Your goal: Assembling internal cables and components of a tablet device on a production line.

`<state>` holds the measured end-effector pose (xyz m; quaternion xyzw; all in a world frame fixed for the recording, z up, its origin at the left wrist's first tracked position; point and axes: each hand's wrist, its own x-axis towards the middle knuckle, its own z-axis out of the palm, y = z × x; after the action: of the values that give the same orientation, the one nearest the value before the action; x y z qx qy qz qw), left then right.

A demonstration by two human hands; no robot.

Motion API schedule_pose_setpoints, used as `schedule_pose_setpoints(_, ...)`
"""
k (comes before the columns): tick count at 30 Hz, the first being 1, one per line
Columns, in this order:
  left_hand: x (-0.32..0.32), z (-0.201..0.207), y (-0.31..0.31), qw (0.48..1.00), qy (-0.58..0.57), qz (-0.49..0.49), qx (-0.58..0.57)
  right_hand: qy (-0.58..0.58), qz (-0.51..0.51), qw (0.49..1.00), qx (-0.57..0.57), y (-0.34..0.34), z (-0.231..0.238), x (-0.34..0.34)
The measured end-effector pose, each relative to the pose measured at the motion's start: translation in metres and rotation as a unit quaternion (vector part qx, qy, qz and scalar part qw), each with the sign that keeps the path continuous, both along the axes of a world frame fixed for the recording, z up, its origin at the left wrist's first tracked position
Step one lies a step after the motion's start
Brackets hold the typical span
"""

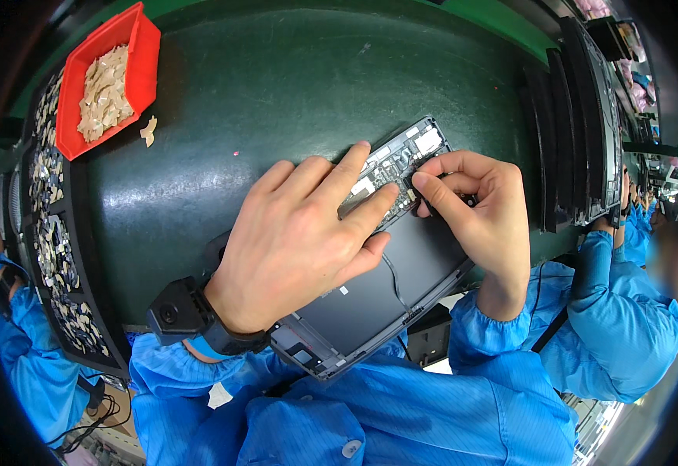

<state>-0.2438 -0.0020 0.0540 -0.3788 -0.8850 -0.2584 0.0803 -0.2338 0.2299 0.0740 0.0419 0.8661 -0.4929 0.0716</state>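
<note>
An opened dark grey laptop base [346,311] lies tilted at the table's near edge, its inside facing up. Along its far end runs a circuit board [389,172] with silver and white parts. My left hand [296,233] rests over the base, fingers spread, with fingertips on or just above the board; it covers part of the base. At the board's right side my right hand [488,206] has thumb and index finger pinched together. A small dark piece shows at those fingertips, too hidden to name. A thin cable [396,281] crosses the base.
A red bin [146,70] of tan cut pieces stands at the far left, with one loose tan piece [149,131] beside it. A black compartment tray [86,256] of small parts lines the left edge. Dark panels [575,124] stand stacked at right. Co-workers sit on both sides.
</note>
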Motion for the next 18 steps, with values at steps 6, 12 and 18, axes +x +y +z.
schedule_pose_setpoints(6, 0.0005, 0.0000, 0.0003, 1.000, -0.007, 0.001, 0.004, -0.014, 0.012, 1.000, -0.001, 0.0009, 0.0012, -0.0024)
schedule_pose_setpoints(12, 0.0002, 0.0004, 0.0006, 1.000, -0.006, 0.000, 0.004, -0.017, -0.004, 1.000, 0.001, -0.0006, 0.0015, -0.0020)
schedule_pose_setpoints(18, 0.0001, 0.0003, 0.0003, 1.000, -0.003, 0.004, -0.002, -0.001, 0.015, 0.999, -0.028, 0.0017, 0.0026, -0.0018)
